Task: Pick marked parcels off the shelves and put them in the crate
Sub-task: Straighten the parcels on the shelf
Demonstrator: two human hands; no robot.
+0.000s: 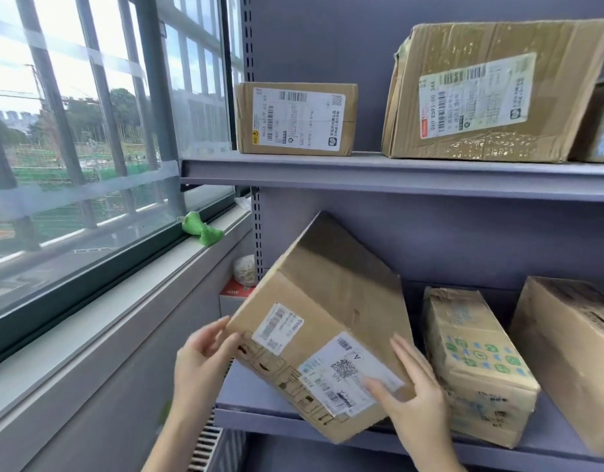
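A tilted brown cardboard parcel (331, 301) with two white labels sits at the left end of the lower shelf (246, 396), its front corner hanging over the shelf edge. My left hand (201, 362) grips its left corner, thumb on the front face. My right hand (413, 390) holds its right edge, thumb lying across the lower label. No crate is in view.
Beside it stand a taped parcel with green icons (477, 362) and a large box (573, 352). The upper shelf (361, 168) carries a small labelled box (295, 119) and a big labelled box (491, 90). A window sill with a green object (201, 229) runs along the left.
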